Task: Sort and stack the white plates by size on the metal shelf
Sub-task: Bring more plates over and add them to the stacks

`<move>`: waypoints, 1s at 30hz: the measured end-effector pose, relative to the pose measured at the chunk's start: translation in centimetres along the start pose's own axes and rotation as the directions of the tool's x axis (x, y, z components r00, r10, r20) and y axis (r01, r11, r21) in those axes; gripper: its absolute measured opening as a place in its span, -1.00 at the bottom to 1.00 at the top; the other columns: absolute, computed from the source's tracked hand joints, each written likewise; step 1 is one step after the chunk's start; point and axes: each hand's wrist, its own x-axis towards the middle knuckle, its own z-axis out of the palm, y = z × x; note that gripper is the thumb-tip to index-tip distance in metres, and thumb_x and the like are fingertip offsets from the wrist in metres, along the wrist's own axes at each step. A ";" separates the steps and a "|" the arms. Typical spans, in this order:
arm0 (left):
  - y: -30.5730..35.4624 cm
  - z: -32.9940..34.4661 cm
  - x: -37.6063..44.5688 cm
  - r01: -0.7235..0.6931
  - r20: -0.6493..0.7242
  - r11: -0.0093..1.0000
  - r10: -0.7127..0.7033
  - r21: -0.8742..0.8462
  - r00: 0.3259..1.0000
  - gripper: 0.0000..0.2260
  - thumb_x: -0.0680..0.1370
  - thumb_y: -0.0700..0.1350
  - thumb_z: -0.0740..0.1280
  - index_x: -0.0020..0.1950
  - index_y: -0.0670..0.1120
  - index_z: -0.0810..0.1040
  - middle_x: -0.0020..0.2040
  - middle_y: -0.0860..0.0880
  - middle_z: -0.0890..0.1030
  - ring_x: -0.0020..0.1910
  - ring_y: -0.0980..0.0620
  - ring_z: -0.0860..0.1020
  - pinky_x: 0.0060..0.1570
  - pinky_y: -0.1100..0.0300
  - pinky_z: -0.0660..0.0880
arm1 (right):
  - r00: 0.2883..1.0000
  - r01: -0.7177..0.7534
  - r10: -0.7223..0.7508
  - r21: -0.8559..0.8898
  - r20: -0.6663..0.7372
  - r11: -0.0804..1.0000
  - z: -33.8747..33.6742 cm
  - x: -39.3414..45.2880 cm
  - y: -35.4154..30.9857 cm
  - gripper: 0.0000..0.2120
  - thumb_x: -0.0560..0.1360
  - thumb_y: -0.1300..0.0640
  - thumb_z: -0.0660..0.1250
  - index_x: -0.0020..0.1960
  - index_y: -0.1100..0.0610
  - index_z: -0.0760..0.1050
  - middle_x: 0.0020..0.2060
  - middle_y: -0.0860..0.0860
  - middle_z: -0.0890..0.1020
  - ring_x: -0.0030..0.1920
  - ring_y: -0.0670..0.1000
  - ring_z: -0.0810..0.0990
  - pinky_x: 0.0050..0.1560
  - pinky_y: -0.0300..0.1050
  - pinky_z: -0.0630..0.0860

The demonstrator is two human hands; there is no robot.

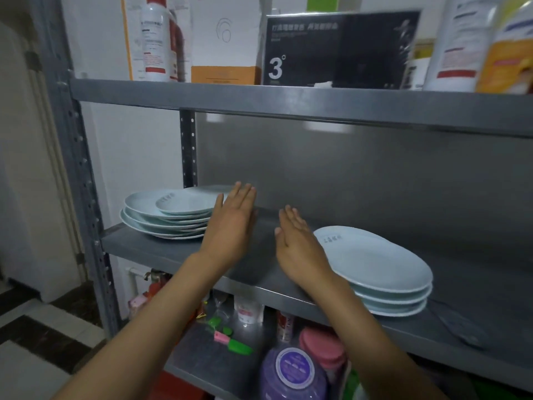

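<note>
- both hands are flat and holding nothing, fingers straight, out over the middle of the metal shelf point(184, 249)
- left hand point(230, 223) sits right by the left plate stack point(164, 217), which has a smaller plate point(184, 202) on top
- right hand point(297, 243) is just beside the right plate stack point(383, 272)
- the two stacks sit well apart

The light is dim and cool, with a bluish cast. Pale reflections smear across the far metal back panel point(360, 180) just under the upper shelf point(288, 102). The bottles point(157, 39) and boxes point(340, 50) up top are blurred, their labels soft. The wide lens bends the left post point(83, 197) and tilts the shelves toward the edges
</note>
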 end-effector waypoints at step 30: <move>57.2 22.1 1.9 -0.302 0.143 0.702 0.499 -0.645 0.855 -0.51 0.65 -0.07 0.08 0.53 -0.19 0.05 0.55 -0.11 0.09 0.54 -0.02 -0.04 0.49 -0.01 -0.03 | 0.570 -0.822 0.663 -0.331 -0.485 0.464 -32.7 -32.4 43.9 -0.31 0.47 0.32 0.19 0.54 0.11 0.06 0.53 0.23 0.06 0.53 0.19 0.03 0.52 0.05 -0.01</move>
